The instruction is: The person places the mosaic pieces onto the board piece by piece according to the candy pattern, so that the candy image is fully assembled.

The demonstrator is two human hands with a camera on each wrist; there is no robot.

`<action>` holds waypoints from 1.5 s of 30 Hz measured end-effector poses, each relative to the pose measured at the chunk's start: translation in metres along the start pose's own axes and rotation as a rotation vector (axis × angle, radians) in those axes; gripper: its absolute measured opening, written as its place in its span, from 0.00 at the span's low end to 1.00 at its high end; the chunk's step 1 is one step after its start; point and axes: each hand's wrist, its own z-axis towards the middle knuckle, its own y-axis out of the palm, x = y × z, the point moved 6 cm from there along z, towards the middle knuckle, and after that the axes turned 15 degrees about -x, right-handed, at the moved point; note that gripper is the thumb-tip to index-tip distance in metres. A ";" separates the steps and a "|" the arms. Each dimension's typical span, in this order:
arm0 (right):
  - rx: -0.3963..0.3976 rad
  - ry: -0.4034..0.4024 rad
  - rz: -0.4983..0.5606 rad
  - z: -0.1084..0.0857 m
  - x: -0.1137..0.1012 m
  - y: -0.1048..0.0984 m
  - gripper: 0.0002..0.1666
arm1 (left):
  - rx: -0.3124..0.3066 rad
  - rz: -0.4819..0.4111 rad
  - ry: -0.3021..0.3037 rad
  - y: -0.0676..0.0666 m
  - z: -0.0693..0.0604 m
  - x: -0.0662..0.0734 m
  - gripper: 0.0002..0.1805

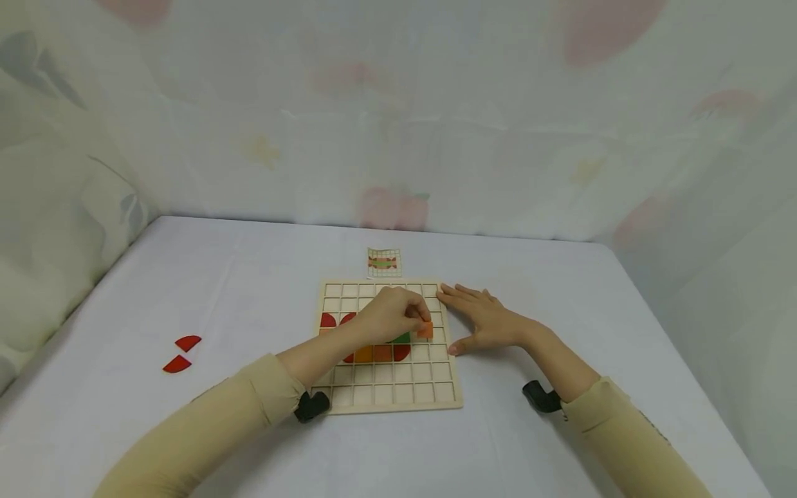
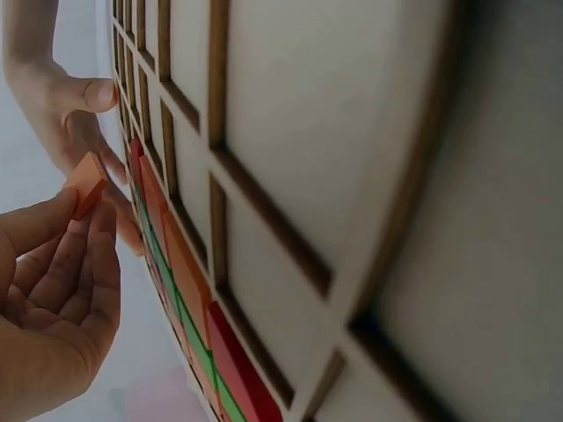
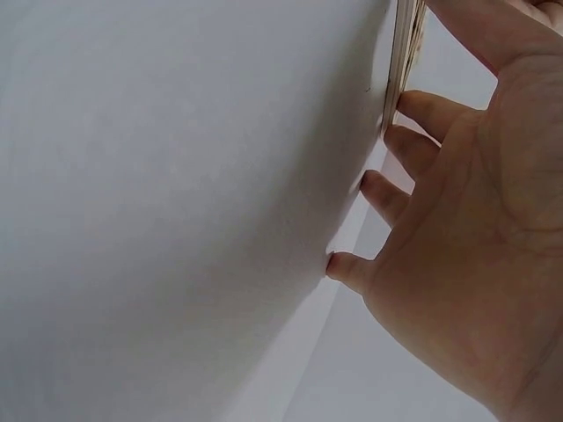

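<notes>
Between thumb and fingers my left hand (image 1: 392,315) pinches a small orange square tile (image 1: 425,330), held over the right part of a wooden grid board (image 1: 386,408). In the left wrist view the orange tile (image 2: 86,183) stands tilted at the fingertips, apart from the board. Red, orange and green tiles (image 1: 382,353) lie in the board's middle cells, partly hidden by my left hand and forearm. My right hand (image 1: 488,321) is spread with straight fingers against the board's right edge; in the right wrist view its fingertips meet the edge and the tabletop.
Two red quarter-round tiles (image 1: 177,364) lie on the white cloth to the left of the board. Behind the board is a small pattern card (image 1: 384,263) showing a coloured grid design. A patterned cloth (image 1: 392,138) hangs along the table's far side.
</notes>
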 end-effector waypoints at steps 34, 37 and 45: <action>0.010 0.003 -0.005 -0.003 0.001 -0.001 0.60 | 0.047 0.281 0.000 0.007 0.006 -0.002 0.03; 0.011 0.002 -0.001 -0.003 0.000 -0.001 0.60 | 0.038 0.285 0.004 0.008 0.005 -0.001 0.03; 0.012 0.000 0.003 -0.002 0.001 0.000 0.60 | 0.030 0.282 -0.003 0.004 0.001 0.002 0.02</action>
